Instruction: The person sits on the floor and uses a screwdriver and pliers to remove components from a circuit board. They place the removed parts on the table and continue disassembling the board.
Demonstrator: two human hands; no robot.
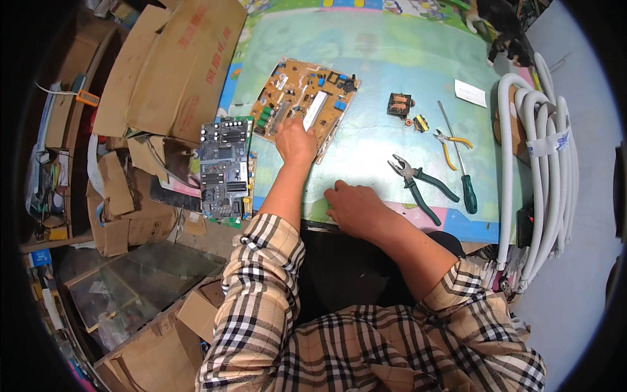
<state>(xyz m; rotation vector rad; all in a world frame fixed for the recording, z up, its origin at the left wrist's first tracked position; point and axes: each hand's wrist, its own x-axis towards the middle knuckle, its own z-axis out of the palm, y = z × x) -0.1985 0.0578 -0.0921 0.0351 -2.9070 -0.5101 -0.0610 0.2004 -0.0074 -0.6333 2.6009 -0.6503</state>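
1. Tan circuit board (297,98) lies tilted on the desk (375,62), directly under the fingers of the left hand (296,142), which reach over its lower edge.
2. Those fingers are bunched close together, pointing away from the body; whether they pinch a part or only press, I cannot tell, since the back of the hand covers the tips and some of the board.
3. The right hand (358,209) rests at the near edge, apart from the board, its fingers curled; what lies beneath its palm is hidden.
4. Left of the board, a dark circuit board (224,166) covers most of another board, of which only edges show.
5. Well to the right lie a copper-wound transformer (398,104), yellow-handled cutters (445,138), green-handled pliers (409,174) and a screwdriver (469,194).
6. Farther out, a cat (509,40) is cut off by the upper rim.
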